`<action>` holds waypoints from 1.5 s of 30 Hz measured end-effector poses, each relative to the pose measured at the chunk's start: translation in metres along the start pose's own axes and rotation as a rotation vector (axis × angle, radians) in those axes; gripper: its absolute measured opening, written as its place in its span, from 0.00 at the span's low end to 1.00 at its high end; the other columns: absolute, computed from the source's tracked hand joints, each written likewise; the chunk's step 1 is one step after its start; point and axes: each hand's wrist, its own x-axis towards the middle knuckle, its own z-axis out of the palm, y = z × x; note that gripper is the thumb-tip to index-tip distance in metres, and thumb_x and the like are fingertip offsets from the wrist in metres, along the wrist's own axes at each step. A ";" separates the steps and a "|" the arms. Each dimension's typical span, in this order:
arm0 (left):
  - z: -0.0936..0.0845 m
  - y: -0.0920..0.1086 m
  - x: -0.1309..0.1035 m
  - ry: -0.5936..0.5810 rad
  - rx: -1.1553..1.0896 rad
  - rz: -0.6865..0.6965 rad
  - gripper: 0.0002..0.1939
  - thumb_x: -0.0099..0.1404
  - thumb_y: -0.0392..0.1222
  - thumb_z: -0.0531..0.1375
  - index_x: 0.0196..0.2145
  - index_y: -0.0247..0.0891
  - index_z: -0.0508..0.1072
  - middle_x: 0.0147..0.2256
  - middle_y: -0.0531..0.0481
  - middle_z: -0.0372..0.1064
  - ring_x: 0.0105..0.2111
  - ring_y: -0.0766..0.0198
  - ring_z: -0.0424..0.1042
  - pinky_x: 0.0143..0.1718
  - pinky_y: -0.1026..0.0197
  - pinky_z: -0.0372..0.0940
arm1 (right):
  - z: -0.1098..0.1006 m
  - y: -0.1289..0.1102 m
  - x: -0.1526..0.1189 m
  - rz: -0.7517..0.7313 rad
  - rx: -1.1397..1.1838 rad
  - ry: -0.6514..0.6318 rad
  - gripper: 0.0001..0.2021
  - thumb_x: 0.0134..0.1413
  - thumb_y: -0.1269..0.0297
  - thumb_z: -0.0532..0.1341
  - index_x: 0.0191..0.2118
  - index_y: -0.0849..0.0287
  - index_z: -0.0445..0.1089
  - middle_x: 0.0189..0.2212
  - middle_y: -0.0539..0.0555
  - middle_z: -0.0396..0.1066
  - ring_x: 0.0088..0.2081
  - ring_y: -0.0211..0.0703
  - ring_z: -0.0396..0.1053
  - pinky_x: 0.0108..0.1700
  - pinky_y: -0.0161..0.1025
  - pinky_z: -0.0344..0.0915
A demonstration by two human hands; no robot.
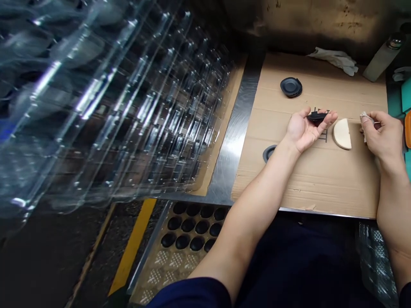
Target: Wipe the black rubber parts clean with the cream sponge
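My left hand (303, 130) is turned palm up, its fingers curled around a small black part (317, 116) seen edge-on. To the right, my right hand (383, 137) pinches a crumpled bit of white cloth or paper (364, 116). Between the two hands lies a cream-coloured half-round pad (342, 134) on the cardboard sheet (308, 175). Beyond my left hand sit black dish-shaped parts (290, 87), apparently overlapping. Another dark round part (268, 152) shows beside my left forearm, which partly hides it.
Stacked clear plastic trays (154, 102) rise at the left of the metal bench (236, 137). Lower down, a tray (154, 261) holds several black domed parts. A white rag (335, 60) and a bottle (383, 57) are at the back right, with turquoise bins (407, 96) at the edge.
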 end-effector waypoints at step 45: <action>0.003 -0.027 -0.008 -0.050 0.290 -0.030 0.24 0.75 0.41 0.45 0.61 0.28 0.66 0.35 0.36 0.79 0.29 0.54 0.79 0.29 0.60 0.63 | -0.083 -0.028 0.239 0.063 -0.510 -0.168 0.04 0.53 0.72 0.68 0.31 0.54 0.78 0.29 0.52 0.75 0.34 0.50 0.71 0.42 0.48 0.69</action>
